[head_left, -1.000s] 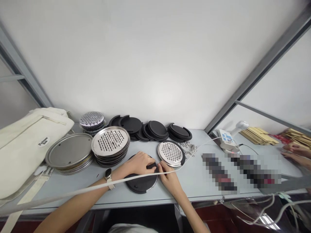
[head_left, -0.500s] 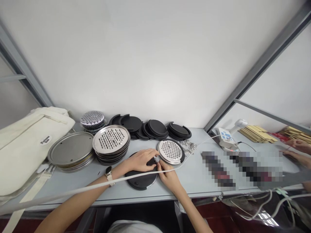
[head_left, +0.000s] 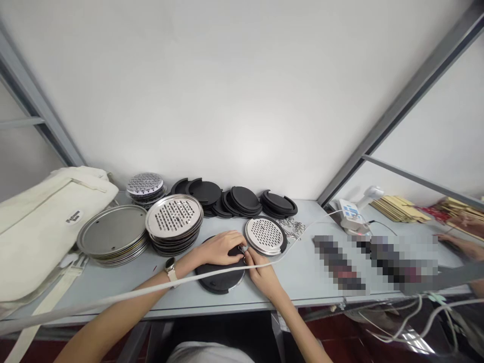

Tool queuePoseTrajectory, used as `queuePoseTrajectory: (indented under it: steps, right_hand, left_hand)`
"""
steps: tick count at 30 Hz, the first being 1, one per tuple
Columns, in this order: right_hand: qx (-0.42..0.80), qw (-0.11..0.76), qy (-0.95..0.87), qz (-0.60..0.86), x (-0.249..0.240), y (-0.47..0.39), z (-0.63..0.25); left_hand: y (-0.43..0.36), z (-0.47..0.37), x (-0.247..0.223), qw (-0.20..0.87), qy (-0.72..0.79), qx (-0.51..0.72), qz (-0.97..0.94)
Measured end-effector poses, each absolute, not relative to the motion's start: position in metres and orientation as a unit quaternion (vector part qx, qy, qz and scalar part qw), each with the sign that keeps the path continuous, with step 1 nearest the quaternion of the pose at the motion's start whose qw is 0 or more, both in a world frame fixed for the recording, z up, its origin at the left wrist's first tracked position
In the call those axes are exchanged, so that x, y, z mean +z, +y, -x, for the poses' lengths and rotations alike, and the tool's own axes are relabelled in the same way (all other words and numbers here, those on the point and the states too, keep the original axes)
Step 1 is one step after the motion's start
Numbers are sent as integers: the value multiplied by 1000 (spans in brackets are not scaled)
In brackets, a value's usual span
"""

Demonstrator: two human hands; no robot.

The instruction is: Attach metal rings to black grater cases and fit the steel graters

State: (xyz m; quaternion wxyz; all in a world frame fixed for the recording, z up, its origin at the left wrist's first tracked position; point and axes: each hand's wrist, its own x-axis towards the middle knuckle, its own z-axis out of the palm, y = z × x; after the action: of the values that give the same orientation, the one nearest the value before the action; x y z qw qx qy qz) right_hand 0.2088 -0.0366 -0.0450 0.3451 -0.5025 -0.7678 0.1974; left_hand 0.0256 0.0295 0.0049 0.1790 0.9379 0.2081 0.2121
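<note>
A round black disc (head_left: 219, 280) lies near the table's front edge. My left hand (head_left: 224, 248) rests over its upper part, with its fingers bent and pinched at the disc's right rim. Against that same rim, my right hand (head_left: 257, 264) pinches at a small shiny metal piece (head_left: 242, 249), close to the left fingertips. Part of the metal piece is hidden by the fingers. Just behind my right hand sits a perforated metal disc (head_left: 265, 235) in a black ring. Beside it is a pile of small metal clips (head_left: 293, 227).
Stacks of metal plates (head_left: 113, 229) and perforated discs (head_left: 174, 217) stand left, beside a cream bag (head_left: 49, 222). Black discs (head_left: 245, 198) lie along the wall. A white cable (head_left: 124, 296) crosses in front. Another person's hand (head_left: 463, 247) is at the far right.
My fingers have shifted slightly at the disc's rim, and more of the metal piece shows between them. The other person's hands at the right have moved a little.
</note>
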Motion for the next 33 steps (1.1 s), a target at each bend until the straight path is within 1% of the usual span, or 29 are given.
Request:
queuePoseTrajectory:
  steps: [5,13,22,33]
  right_hand:
    - [185,347,-765,510,-47,-35,-208]
    - [197,341,-767,506,-48,-36,-209]
    - [205,344,-769,499,-46,-36,-210]
    - [202,358,-757,509,-43,-36,-209]
  left_hand:
    - [30,-25,3,165,206,228,-937]
    - [32,-25,1,154,189,231,-942]
    - [31,-25,1,146,181,219,-948]
    - [30,-27,5,162,181,216,-946]
